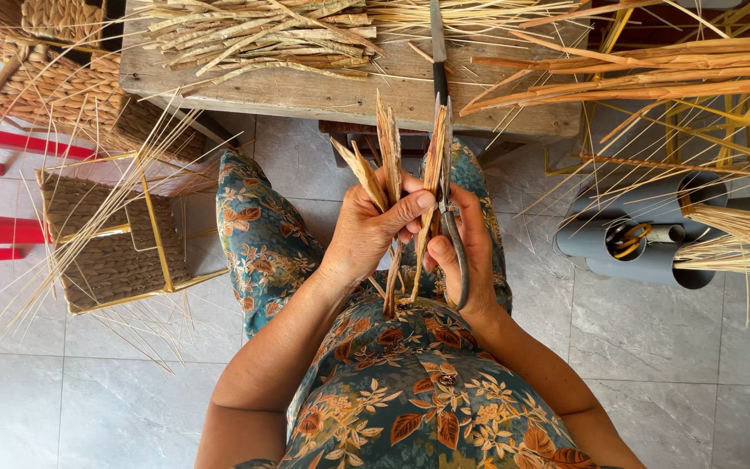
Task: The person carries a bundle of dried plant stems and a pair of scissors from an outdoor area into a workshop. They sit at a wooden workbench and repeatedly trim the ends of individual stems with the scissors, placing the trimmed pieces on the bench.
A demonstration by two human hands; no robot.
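Left hand (373, 227), fingers closed, fans dried reed strips (388, 156) upright below the table (323, 91); right hand (466, 247), fingers closed, grips scissors (447, 182) alongside for trimming.

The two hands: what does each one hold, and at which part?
The left hand pinches a bunch of dried strips near their middle. The right hand holds scissors by the handles, plus one strip.

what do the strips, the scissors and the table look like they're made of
Strips, held in the left hand: dried plant fibre, probably reed or leaf; tan, matte, flat and frayed at the tips.
Scissors, in the right hand: metal; dark grey blades and handle loop with a dull sheen.
Table: bare wood; weathered grey-brown planks with visible grain, seemingly unfinished.
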